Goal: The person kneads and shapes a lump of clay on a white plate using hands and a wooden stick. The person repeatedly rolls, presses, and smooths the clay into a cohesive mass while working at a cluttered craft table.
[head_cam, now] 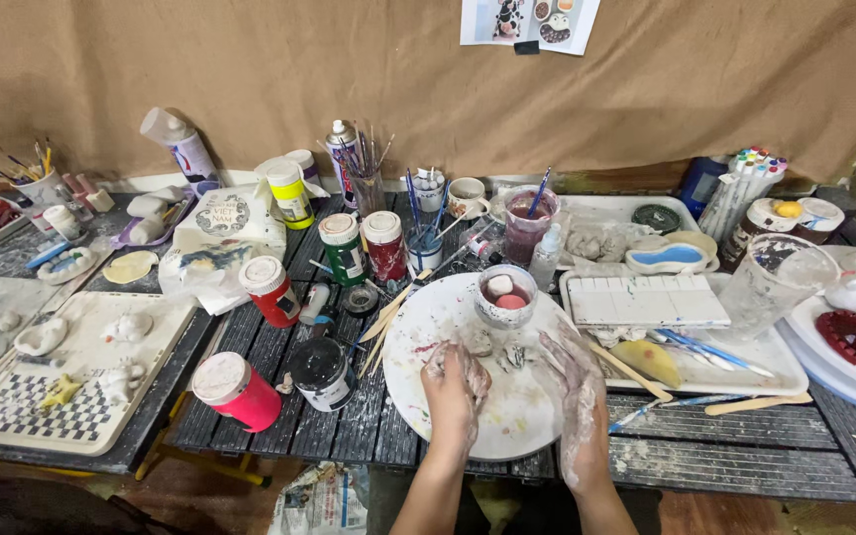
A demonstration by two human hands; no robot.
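Observation:
Both my hands rest on a round white plate smeared with paint and clay on the dark slatted table. My left hand is curled, its fingers pressing a small grey lump of clay against the plate. My right hand, coated in whitish clay, lies flat with fingers spread on the plate's right side. A small clear cup holding pink and white blobs stands on the plate just beyond my fingers.
Paint jars with red, green and black bodies stand left of the plate. A white tray with a palette and brushes lies to the right. A checkered tray with clay figures sits at far left. Brush cups stand behind.

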